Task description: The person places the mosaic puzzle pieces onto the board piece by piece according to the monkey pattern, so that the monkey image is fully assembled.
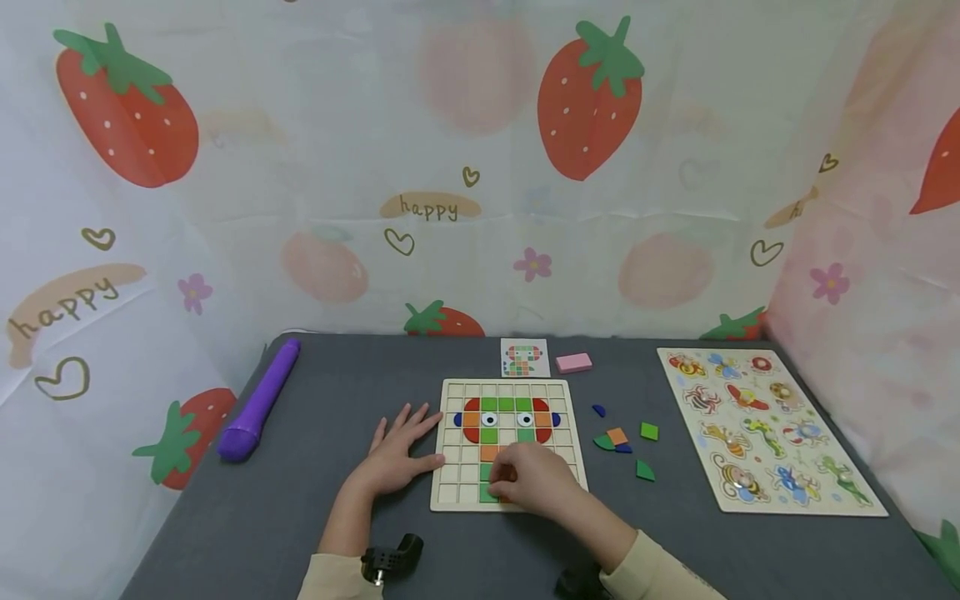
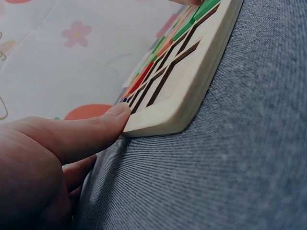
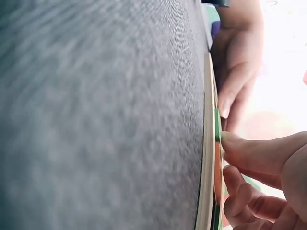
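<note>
A pale wooden grid board (image 1: pixel 437 467) lies on the dark cloth, with coloured tiles forming a shape with two eye tiles (image 1: pixel 489 419). My left hand (image 1: pixel 393 458) lies with fingers spread at its left side; the thumb (image 2: pixel 108 125) rests on the board's edge in the left wrist view. My right hand (image 1: pixel 536 479) is over the lower rows, thumb and fingers bent down. In the right wrist view its thumb tip (image 3: pixel 230 139) touches the board where a green tile (image 3: pixel 217 123) meets an orange tile (image 3: pixel 218 167). Whether the fingertips pinch a tile is hidden.
Several loose tiles, including a green square (image 1: pixel 648 431) and a green quarter-round (image 1: pixel 645 471), lie right of the board. Behind it are a pattern card (image 1: pixel 524 358) and a pink block (image 1: pixel 573 362). A purple microphone (image 1: pixel 258 404) lies left; an insect puzzle board (image 1: pixel 765 429) lies right.
</note>
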Tool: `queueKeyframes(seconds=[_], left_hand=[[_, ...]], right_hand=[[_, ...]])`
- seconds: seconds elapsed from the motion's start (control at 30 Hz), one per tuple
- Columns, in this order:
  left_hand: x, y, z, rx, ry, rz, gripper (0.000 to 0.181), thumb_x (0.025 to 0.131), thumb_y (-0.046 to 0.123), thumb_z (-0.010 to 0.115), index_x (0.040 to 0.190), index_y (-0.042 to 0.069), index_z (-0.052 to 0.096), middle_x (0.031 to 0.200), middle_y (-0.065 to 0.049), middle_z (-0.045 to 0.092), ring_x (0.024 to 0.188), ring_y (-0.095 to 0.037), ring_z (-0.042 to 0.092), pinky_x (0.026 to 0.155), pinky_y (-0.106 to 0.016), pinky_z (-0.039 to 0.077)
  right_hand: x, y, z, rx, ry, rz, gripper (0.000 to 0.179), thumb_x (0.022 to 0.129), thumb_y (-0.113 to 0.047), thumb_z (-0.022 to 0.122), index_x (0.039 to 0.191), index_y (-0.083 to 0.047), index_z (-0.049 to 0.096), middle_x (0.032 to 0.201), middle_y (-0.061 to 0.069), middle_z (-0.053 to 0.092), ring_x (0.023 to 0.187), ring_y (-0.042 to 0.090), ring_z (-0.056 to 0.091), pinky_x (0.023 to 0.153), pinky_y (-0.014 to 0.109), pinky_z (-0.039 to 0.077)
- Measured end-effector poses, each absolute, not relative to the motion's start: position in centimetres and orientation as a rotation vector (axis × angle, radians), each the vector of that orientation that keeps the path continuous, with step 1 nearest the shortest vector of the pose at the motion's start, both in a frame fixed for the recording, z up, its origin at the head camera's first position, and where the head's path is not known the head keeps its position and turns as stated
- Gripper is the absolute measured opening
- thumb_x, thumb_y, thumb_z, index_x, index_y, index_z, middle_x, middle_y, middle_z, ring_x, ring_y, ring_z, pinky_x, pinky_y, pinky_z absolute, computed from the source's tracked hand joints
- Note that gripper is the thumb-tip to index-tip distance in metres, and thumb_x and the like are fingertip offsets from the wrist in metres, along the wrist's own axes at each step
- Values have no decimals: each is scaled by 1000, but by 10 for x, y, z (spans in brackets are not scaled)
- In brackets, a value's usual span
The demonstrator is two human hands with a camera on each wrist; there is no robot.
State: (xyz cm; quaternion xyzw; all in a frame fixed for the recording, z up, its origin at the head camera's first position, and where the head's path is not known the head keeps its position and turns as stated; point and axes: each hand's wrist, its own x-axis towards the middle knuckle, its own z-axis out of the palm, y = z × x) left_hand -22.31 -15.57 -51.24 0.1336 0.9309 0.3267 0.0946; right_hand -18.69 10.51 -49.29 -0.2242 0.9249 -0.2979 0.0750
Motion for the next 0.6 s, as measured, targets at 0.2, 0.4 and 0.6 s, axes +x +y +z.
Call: queueKeyframes(seconds=[0.2, 0.4, 0.6], left_hand=[[-225, -154, -514, 395, 2760, 963, 74, 91, 39, 74, 156, 21, 43, 167, -10, 27, 157, -36, 6, 123, -62, -7], [-226, -155, -515, 400, 2758, 965, 74, 91, 39, 74, 156, 20, 43, 167, -10, 27, 157, -37, 6, 123, -63, -7], [-226, -155, -516, 400, 2762, 972, 74, 91, 39, 74, 156, 20, 43, 167, -10, 27, 157, -37, 6, 122, -63, -7]], right_hand=[[-187, 115, -490, -602, 2774, -909, 13, 86, -26, 81, 77, -27, 73, 70, -16, 61, 65, 6, 52, 60, 26, 43], [-187, 132, -488, -571, 2817, -932, 12, 86, -28, 81, 79, -27, 72, 75, -17, 64, 68, 6, 54, 62, 26, 45], [-187, 151, -486, -503, 2853, -973, 8, 86, -26, 81, 84, -24, 74, 80, -13, 66, 68, 6, 56, 61, 25, 47]])
